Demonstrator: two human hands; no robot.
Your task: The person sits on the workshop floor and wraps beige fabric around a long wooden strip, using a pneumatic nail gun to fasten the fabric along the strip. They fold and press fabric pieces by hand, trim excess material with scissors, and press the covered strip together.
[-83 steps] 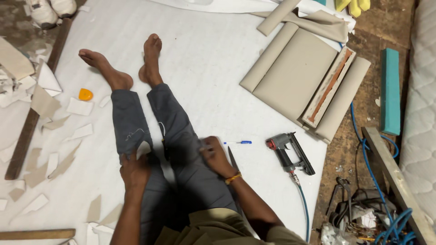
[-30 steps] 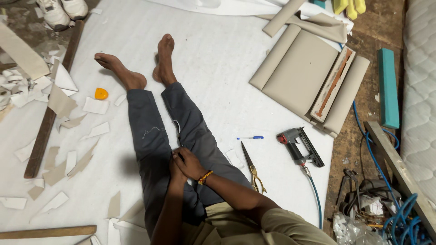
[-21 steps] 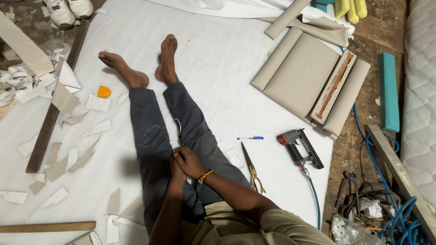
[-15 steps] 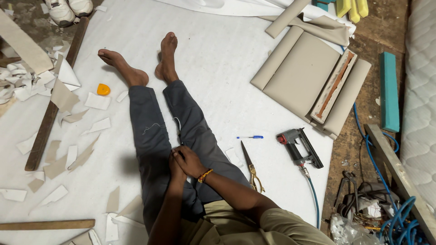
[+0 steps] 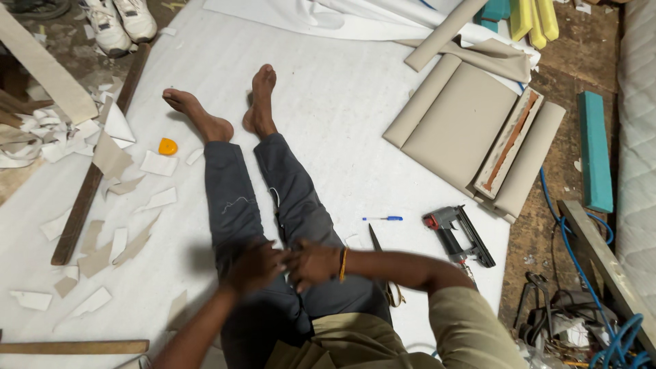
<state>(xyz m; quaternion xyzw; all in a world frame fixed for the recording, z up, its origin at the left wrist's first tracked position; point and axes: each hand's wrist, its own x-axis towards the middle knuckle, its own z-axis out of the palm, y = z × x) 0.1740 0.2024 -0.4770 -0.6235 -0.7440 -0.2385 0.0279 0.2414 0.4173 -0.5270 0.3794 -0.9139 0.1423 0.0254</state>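
I sit on a white sheet (image 5: 342,102) with both legs (image 5: 239,205) stretched out, in dark grey trousers and barefoot. My left hand (image 5: 254,266) and my right hand (image 5: 311,263) meet over my thighs, fingertips touching. The left hand is blurred by motion. An orange band is on my right wrist. Whether anything is pinched between the fingers does not show. Scissors (image 5: 383,263) lie just right of my right forearm, and a blue pen (image 5: 383,219) lies beyond them.
A pneumatic staple gun (image 5: 456,234) with a blue hose (image 5: 618,342) lies at right. Beige upholstered panels (image 5: 465,133) sit at upper right, beside a teal foam block (image 5: 594,150). At left are fabric scraps (image 5: 113,157), a small orange object (image 5: 167,146), a wooden batten (image 5: 96,178) and white shoes (image 5: 123,20).
My hands, apart on my lap 2.8 s ago, have come together over my thighs. In the last second they stay there, with the left hand now moving quickly.
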